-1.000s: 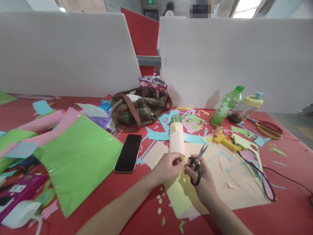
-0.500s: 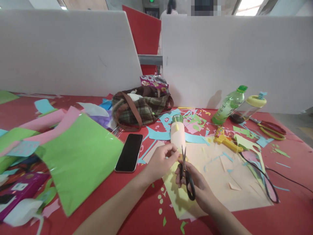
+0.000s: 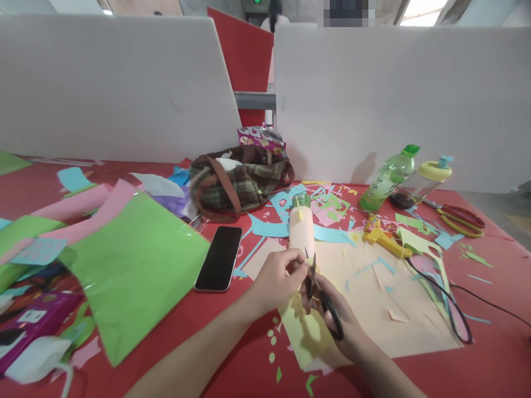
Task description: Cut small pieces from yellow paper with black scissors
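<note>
Low in the centre of the frame, the right hand [image 3: 336,315] grips black scissors [image 3: 321,296] whose blades bite a small yellow piece pinched by the left hand [image 3: 276,276], with cut dots already scattered below and most of the yellow sheet [image 3: 305,334] uncut.

2 bare forearms, no sleeves

Partitioned craft workstation (white dividers [image 3: 124,83]), paper scraps [image 3: 327,207] everywhere
</note>
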